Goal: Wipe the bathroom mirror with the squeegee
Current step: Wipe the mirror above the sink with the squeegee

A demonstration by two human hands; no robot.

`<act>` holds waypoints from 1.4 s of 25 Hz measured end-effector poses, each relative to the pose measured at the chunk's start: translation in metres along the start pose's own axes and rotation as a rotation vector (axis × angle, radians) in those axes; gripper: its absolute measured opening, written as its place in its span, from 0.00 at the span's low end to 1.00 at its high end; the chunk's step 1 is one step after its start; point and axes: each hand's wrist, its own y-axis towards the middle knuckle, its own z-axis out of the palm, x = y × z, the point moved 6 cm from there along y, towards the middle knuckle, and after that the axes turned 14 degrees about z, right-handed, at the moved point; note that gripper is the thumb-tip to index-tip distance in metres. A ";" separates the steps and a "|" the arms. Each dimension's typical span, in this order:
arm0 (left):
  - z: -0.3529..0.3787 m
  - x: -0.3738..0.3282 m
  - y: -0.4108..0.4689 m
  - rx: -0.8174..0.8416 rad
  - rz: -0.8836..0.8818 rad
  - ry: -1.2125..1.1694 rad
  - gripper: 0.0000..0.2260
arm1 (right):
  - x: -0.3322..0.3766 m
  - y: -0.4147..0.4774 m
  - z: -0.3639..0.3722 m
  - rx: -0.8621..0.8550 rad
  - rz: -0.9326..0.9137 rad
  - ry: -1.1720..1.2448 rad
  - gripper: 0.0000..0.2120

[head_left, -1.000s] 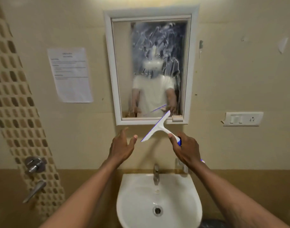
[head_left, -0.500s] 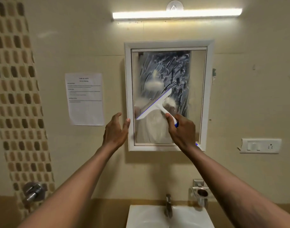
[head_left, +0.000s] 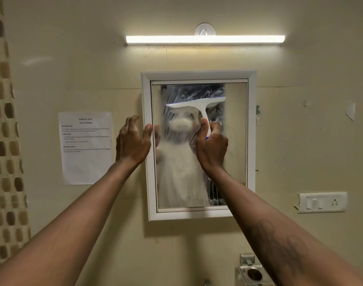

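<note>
A white-framed mirror hangs on the beige wall, its glass smeared with white foam streaks. A white squeegee with a blue edge lies nearly level across the upper part of the glass. My right hand grips its handle from below. My left hand hovers at the mirror's left frame edge, fingers loosely spread and holding nothing, the thumb tip close to the frame.
A lit tube light runs above the mirror. A printed paper sheet is stuck to the wall at left. A switch and socket plate sits at right. A metal holder is mounted below.
My right hand raised the squeegee from below the mirror up onto the upper glass and turned its blade level. My left hand rose beside the frame. The view tilted upward, so the sink dropped out.
</note>
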 end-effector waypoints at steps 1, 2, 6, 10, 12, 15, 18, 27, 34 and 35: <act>-0.001 0.000 0.006 -0.012 0.015 -0.004 0.24 | 0.005 0.001 0.003 -0.026 -0.003 0.006 0.22; -0.003 0.001 0.012 -0.014 0.031 -0.004 0.24 | 0.010 0.001 0.008 -0.049 -0.004 0.017 0.23; -0.009 0.008 0.029 0.004 0.076 0.006 0.24 | 0.036 -0.007 0.032 -0.122 0.017 0.042 0.20; -0.016 0.013 0.044 0.003 0.122 0.026 0.23 | 0.050 -0.006 0.052 -0.133 0.032 0.040 0.20; -0.019 0.015 0.052 -0.008 0.135 0.035 0.22 | 0.056 -0.004 0.060 -0.127 0.019 0.030 0.20; -0.021 0.013 0.060 -0.027 0.165 0.035 0.21 | 0.061 0.003 0.066 -0.138 0.029 0.007 0.19; -0.019 0.011 0.064 -0.028 0.192 0.042 0.21 | 0.059 0.007 0.069 -0.138 0.030 -0.051 0.18; -0.006 0.008 0.072 -0.007 0.216 0.056 0.23 | 0.069 0.013 0.078 -0.132 0.003 -0.049 0.17; -0.002 0.008 0.073 -0.037 0.203 0.007 0.23 | 0.060 0.013 0.075 -0.117 0.015 0.023 0.15; -0.002 0.008 0.072 -0.036 0.205 0.006 0.23 | 0.057 0.010 0.075 -0.116 0.011 0.032 0.15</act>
